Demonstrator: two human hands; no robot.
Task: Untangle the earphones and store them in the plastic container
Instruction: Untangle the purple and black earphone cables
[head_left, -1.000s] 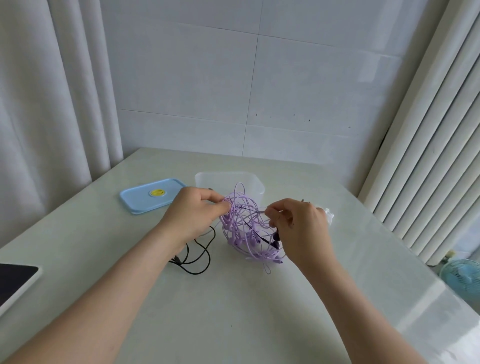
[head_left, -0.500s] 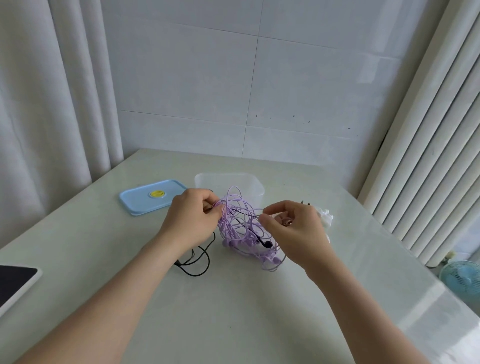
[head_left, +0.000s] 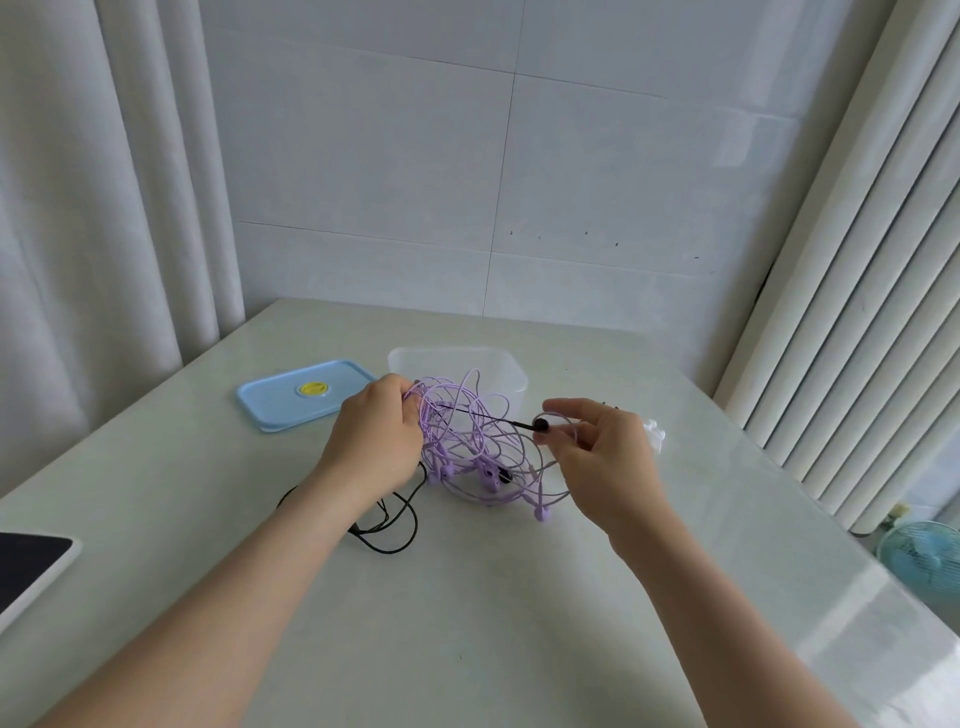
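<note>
Earphones (head_left: 467, 441), purple tangle threaded by a black lead (head_left: 483, 414), held over the bench (head_left: 467, 597) before the container (head_left: 498, 364): bunch clasped in the left grip (head_left: 374, 441), black bud (head_left: 541, 425) pinched in the right grip (head_left: 602, 457), best drawn out slowly while snagging loops are slackened.

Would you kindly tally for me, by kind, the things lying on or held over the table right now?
Purple earphone tangle: 1 (sets inside cannot be counted)
Black earphones: 1
Clear plastic container: 1
Blue lid: 1
Tablet: 1
Small white item: 1
Total: 6
</note>
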